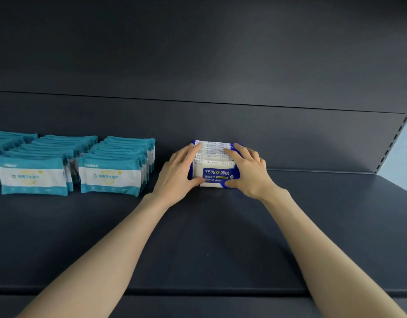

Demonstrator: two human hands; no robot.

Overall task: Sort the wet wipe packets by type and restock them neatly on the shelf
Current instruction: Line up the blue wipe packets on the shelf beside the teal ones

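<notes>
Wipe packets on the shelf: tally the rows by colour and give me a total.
Teal rows: 3, right, middle, and left, which is cut by the frame edge.
Blue row: 1, gripped between the left hand and the right hand.
Total: 4 rows.

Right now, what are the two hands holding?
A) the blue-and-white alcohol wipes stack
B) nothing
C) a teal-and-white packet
A: the left hand and right hand clasp the blue-and-white alcohol wipes stack from either side, apart from the teal-and-white rows on the shelf.
</notes>
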